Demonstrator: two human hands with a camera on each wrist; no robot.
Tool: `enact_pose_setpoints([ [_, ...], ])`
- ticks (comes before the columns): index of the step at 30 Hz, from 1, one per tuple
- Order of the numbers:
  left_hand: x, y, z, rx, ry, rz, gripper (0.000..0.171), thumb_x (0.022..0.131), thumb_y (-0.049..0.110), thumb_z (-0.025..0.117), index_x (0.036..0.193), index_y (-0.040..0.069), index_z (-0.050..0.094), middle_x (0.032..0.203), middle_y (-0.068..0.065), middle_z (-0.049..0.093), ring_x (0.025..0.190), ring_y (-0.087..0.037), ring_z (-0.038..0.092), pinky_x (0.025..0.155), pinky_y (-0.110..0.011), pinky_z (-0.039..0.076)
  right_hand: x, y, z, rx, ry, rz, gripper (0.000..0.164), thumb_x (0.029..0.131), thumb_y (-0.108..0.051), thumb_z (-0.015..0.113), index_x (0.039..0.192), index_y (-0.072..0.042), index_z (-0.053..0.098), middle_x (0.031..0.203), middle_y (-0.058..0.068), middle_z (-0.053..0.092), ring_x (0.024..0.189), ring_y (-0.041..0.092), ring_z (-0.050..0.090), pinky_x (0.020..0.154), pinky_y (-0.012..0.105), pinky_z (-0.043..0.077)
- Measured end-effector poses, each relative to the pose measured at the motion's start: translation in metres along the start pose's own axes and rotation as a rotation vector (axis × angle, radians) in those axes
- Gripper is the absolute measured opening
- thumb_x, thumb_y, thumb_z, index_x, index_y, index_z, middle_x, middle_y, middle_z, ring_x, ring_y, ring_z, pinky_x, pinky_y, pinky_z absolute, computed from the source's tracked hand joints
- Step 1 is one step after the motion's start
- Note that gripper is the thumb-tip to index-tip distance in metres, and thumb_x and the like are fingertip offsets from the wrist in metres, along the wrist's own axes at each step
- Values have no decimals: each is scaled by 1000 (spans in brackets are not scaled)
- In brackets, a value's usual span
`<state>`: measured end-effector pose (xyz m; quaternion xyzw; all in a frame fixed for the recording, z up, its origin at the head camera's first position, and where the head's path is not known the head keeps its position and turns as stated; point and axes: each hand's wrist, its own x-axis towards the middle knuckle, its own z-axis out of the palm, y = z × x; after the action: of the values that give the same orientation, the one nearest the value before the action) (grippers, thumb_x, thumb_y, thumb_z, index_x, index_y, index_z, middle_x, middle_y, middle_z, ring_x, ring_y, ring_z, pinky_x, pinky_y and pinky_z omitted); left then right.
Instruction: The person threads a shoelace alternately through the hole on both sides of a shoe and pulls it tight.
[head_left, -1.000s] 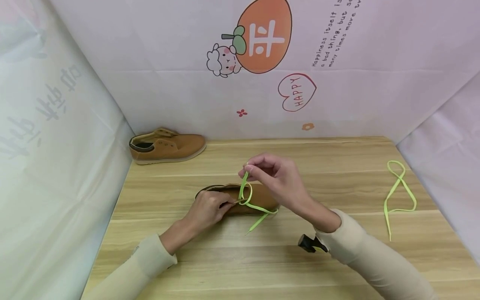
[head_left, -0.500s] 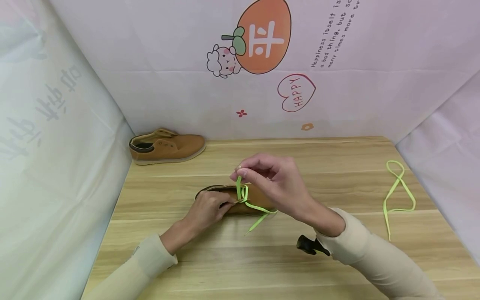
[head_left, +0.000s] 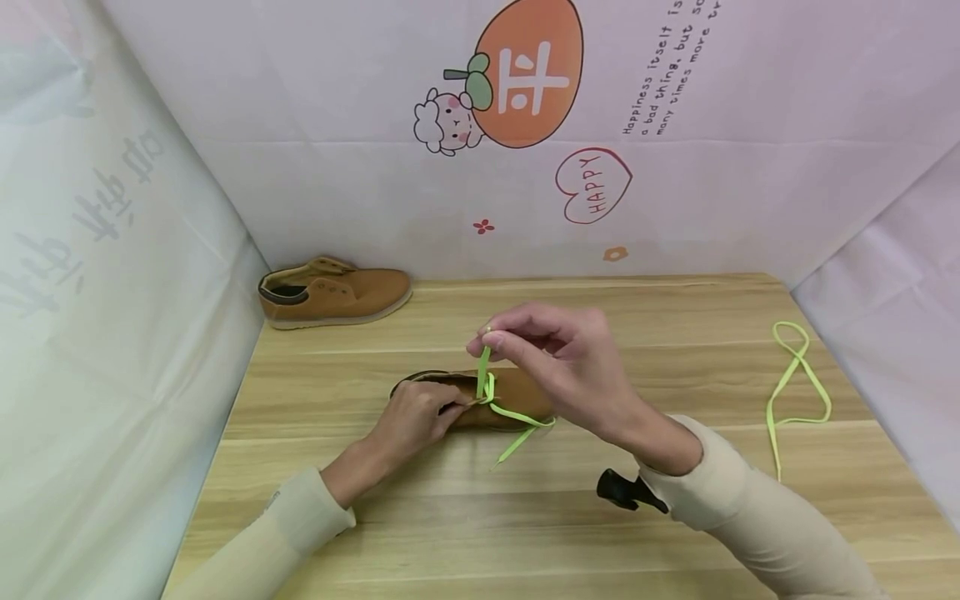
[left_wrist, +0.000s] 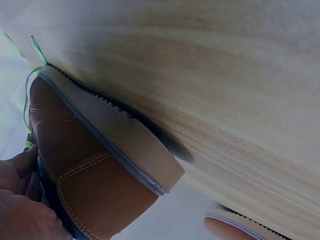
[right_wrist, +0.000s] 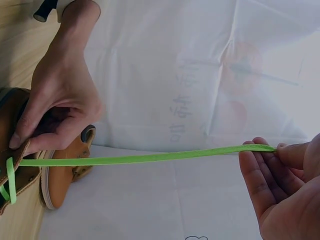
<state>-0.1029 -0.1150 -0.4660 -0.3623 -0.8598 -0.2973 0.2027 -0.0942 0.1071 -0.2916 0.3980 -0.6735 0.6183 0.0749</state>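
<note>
"What is held by the right hand (head_left: pixel 558 358)?"

"One end of a flat bright green lace (right_wrist: pixel 150 158) is pinched there, and the strip is pulled tight from the shoe."

"And by the left hand (head_left: pixel 416 417)?"

"The flap of a brown leather-like shoe (head_left: pixel 521 390) with a pale ribbed sole is pinched. The shoe is set under both hands, on the pale wooden counter (head_left: pixel 450 533)."

"What has been changed?"

"The green loop (head_left: pixel 491 387) just beside the left fingertips has been made smaller than a second ago. So the lace seems to be drawn well through the flap, with little slack left there."

"What else is seen?"

"A second green lace (head_left: pixel 800 357) is laid well to the right of the right hand. A brown unlaced shoe (head_left: pixel 367 293) is placed past the left hand."
</note>
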Motion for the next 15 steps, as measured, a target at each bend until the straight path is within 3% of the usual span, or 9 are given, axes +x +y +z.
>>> enact_pose_setpoints([
  [6,0,0,0,-1,5,-1,15,80,0,91,89,9,83,86,1,81,77,-11,77,66,-28,61,-3,-5,-1,-17,-7,-2,14,90,19,71,94,7,76,92,16,79,85,25,79,77,37,64],
  [15,0,-1,0,3,12,13,15,80,1,91,90,8,82,86,1,81,76,-13,77,66,-27,61,-12,-9,2,-54,-39,-37,20,87,21,72,93,3,77,91,13,80,82,19,78,68,30,63],
])
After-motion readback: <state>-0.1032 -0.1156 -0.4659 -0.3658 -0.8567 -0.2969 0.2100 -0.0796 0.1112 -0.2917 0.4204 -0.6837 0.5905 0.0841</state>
